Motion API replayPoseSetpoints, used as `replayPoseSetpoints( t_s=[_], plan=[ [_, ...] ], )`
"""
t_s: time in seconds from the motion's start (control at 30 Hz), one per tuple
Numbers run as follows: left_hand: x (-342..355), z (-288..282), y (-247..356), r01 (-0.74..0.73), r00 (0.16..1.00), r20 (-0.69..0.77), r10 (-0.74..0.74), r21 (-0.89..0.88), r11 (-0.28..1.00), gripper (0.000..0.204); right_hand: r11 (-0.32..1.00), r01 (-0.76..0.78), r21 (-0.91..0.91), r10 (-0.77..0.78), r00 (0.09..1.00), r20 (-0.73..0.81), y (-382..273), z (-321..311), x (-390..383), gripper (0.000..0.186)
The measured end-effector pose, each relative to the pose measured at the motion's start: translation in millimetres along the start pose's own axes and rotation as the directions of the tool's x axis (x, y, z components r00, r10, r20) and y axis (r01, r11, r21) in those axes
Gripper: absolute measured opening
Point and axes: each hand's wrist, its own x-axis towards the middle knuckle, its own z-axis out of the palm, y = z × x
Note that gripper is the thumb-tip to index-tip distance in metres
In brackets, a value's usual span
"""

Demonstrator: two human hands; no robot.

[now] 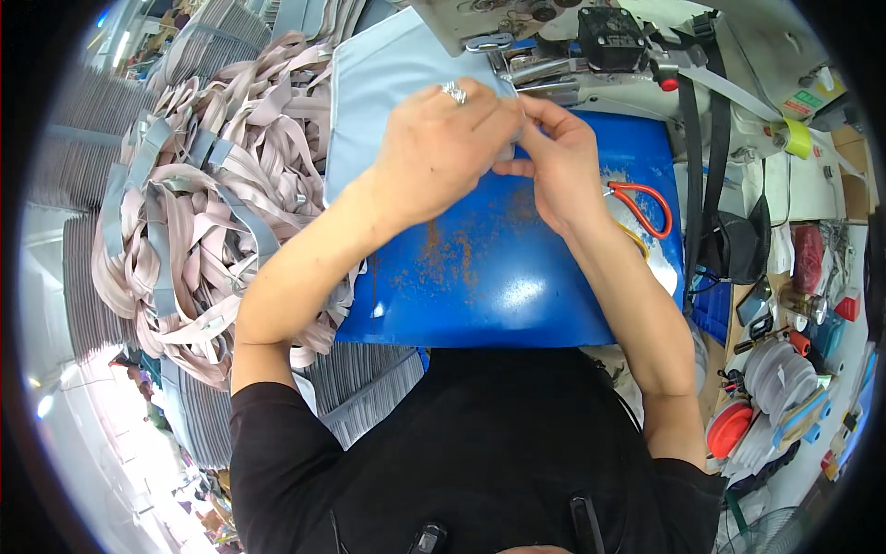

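Note:
A pale blue-grey fabric panel (pixel 377 69) with a stitched edge lies under the sewing machine (pixel 544 18). Over its near right part is my left hand (pixel 452 143), with a ring on one finger and its fingers closed on the panel's edge. My right hand (pixel 563 162) meets it there, thumb and index finger pinched together. Whatever sits between those right fingertips is hidden. To the right of my right wrist lie red-handled scissors (pixel 663 210), partly covered by the forearm.
A worn blue work surface (pixel 517 291) spreads beneath my hands. Tangled pinkish zipper strips (pixel 208 249) heap up on the left, with stacks of grey folded panels (pixel 97 120) beyond. Black straps (pixel 706 166) hang at the right, near shelves of tools and white spools (pixel 780 374).

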Motion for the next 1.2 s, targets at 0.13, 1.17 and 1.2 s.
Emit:
replayPoseSetpoints(
  t_s=[0.13, 1.17, 1.2],
  plan=[
    [-0.2, 8.7, -13.5, -0.001, 0.998, -0.061, 0.001, 0.009, 1.0, 0.049, 0.999, -0.031, -0.009, 0.03, 0.989, -0.142, -3.6, 11.6, 6.3, 0.023],
    [36.2, -108.9, -19.6, -0.298, 0.78, 0.617, 0.1, 0.225, 0.928, 0.027, 0.994, -0.085, -0.072, 0.071, 0.981, -0.182, -4.3, 14.8, 9.2, 0.021],
    [36.7, -108.5, -18.8, -0.286, 0.774, 0.628, 0.076, 0.241, 0.927, 0.026, 0.993, -0.092, -0.072, 0.078, 0.98, -0.182, -3.9, 15.4, 10.1, 0.02]
  ],
)
